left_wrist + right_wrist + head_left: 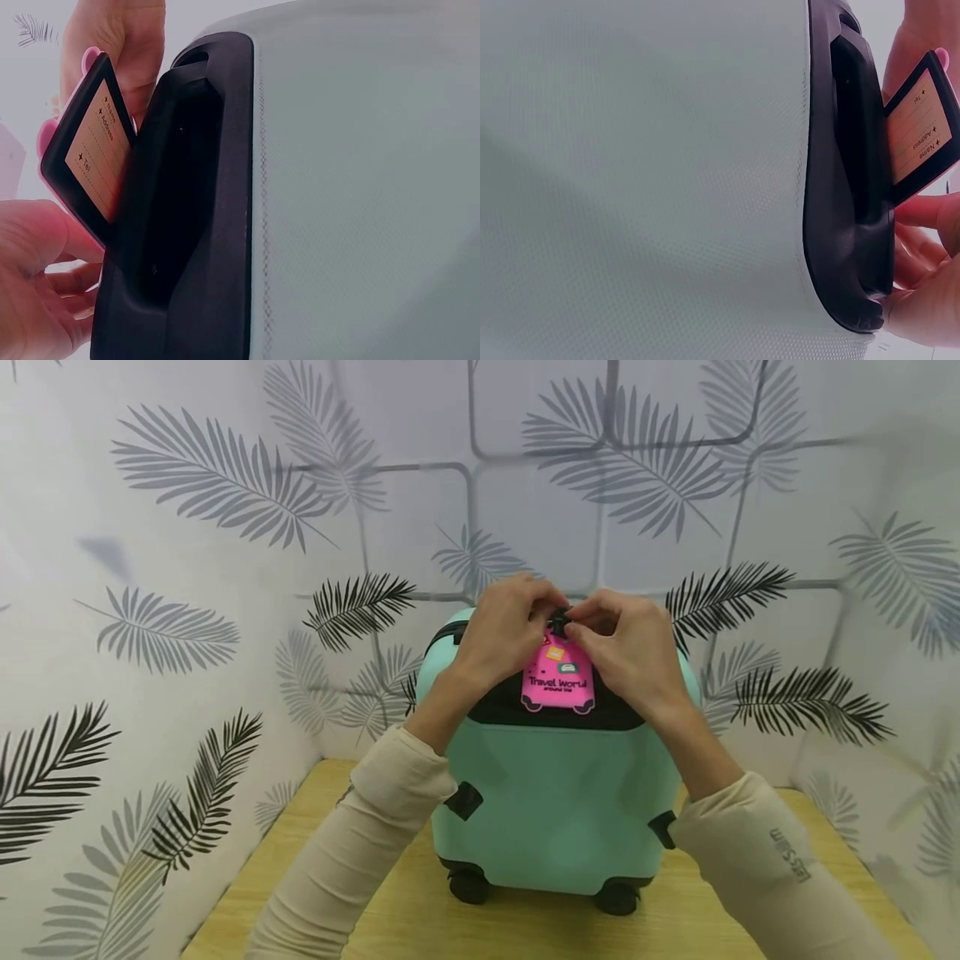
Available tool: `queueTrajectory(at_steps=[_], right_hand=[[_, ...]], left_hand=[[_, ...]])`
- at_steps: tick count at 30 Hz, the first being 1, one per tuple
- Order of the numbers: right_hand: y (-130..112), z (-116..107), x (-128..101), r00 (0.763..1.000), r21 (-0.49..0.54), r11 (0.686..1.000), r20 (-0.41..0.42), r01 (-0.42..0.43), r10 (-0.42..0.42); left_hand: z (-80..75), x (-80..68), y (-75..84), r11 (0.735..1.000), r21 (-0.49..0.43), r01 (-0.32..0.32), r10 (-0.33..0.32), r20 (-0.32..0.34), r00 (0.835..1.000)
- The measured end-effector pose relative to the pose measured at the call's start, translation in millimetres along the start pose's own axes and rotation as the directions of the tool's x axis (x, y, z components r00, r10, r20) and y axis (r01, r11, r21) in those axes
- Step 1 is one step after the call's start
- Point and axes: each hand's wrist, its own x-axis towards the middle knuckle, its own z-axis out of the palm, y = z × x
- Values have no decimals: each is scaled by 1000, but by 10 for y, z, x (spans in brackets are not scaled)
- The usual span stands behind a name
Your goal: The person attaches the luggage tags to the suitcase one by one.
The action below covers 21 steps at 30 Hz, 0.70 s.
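1. On a pale wooden tabletop [315,827], standing upright: a small mint-green hard-shell suitcase [555,793] with black wheels and a black top panel, set close to the wall.
2. At the top of the suitcase, over its black recessed carry handle [180,202]: a pink rubber luggage tag [558,681] printed "Travel World", hanging down across the black panel.
3. Left hand [502,631], fingers curled, pinching the short black strap [558,620] at the head of the tag from the left side.
4. Right hand [630,647], fingers likewise curled, pinching the same strap from the right, fingertips almost meeting those of the left hand.
5. In the wrist views: back of the tag, black-framed, holding a tan card with lines for name, address and telephone, tilted off the handle recess.
6. Cream-coloured long sleeves [375,827] on both forearms, flanking the case.
7. Behind and to the sides: white wallpaper [187,527] patterned with grey and black palm leaves.
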Motion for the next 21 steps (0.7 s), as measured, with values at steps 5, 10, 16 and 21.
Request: queueTrajectory(at_steps=[5,10,16,21], right_hand=[[-13,-14,8,999,-5,1000,32,-3,3],[-33,-18,9,999,-29,1000,42,-11,12],[-46,-24,17,999,-56,998,32,-28,30],[-49,-15,23,999,-60,997,29,-42,44]], left_hand=[[-15,-17,6,1000,-6,1,-1,1,1000],[-16,-31,9,1000,-15,-7,7,-10,1000],[-20,-40,29,1000,-23,-22,21,-17,1000],[-29,-50,34,999,-26,-21,20,-16,1000]])
